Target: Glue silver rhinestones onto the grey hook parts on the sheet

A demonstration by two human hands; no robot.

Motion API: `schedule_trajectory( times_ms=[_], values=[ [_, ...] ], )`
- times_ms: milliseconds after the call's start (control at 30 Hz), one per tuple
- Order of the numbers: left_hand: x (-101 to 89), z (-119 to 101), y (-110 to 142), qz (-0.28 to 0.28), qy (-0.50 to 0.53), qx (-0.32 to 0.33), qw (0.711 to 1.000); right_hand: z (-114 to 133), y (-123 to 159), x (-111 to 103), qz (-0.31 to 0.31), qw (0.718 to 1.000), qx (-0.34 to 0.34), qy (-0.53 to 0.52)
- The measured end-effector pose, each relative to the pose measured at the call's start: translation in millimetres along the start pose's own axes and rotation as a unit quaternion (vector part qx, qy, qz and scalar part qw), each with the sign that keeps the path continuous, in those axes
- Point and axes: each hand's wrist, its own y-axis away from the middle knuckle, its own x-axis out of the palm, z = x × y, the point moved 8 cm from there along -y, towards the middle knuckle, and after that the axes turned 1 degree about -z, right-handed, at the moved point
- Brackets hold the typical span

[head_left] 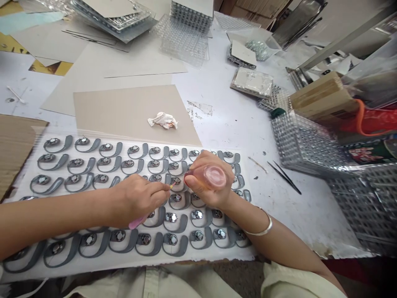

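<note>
The left forearm comes in from the left edge, lying nearly level over the rows, and the left hand is turned knuckles up. Its fingers pinch a thin pink stick close to its yellow tip. The stick's long axis slants from the pink end, low on the left below the palm, up to the tip on the right, which points at the round shiny knob of one of the grey bands; whether they touch is too small to tell.

The right forearm, with a bracelet around the wrist, rises from the lower right. The right hand has its fingers wrapped around a reddish, see-through bottle above the right part of the rows. The bottle is tipped over, round base towards the camera, narrow end pointing left, near the stick's tip.

Beneath both hands, curled grey bands lie in rows on a white sheet on the worktop. A crumpled tissue lies beyond them, and tweezers lie to the right.
</note>
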Motion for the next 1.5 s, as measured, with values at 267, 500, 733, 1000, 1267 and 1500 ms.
schedule_trajectory(
  times_ms=[267, 500, 733, 1000, 1267, 1500],
  values=[
    [2.9, 9.9, 1.3, 0.007, 0.019, -0.033, 0.999, 1.3, -0.5, 0.8, 0.002, 1.000, 0.007, -0.026],
    [-12.4, 20.3, -7.0, -0.039, 0.125, -0.066, 0.989, -1.2, 0.4, 0.1, -0.001, 0.999, 0.014, -0.029],
    [-12.7, 34.4, -8.5, -0.025, 0.207, -0.115, 0.971, -0.1, 0.0, 1.2, 0.000, 0.999, 0.012, -0.045],
    [-11.6, 43.4, -8.5, -0.021, 0.237, -0.152, 0.959, -0.7, 0.7, 3.2, -0.004, 0.998, 0.017, -0.059],
    [-14.4, 44.5, -8.8, -0.053, 0.262, -0.130, 0.955, -0.8, 2.1, 4.6, 0.000, 0.998, 0.015, -0.056],
    [-14.8, 45.6, -9.1, -0.049, 0.261, -0.135, 0.955, 0.4, 2.3, 4.8, 0.001, 0.999, 0.008, -0.047]
  ],
)
